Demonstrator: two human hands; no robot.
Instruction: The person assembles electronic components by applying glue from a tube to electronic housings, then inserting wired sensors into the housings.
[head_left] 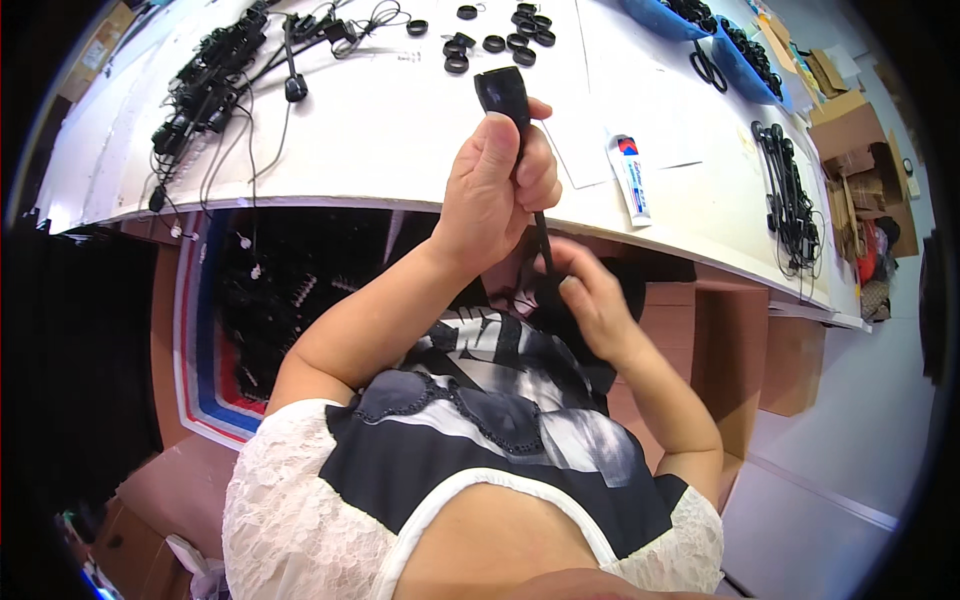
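Gripping a smooth, flared black piece, left fingers curl.

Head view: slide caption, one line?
Left hand gripping a black device by a white table, right hand at its thin lower part.

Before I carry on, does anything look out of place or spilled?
Untidy: at left, cable ends dangle over the near edge of the white table, unlike the black bundle lying on it. No spill shows.
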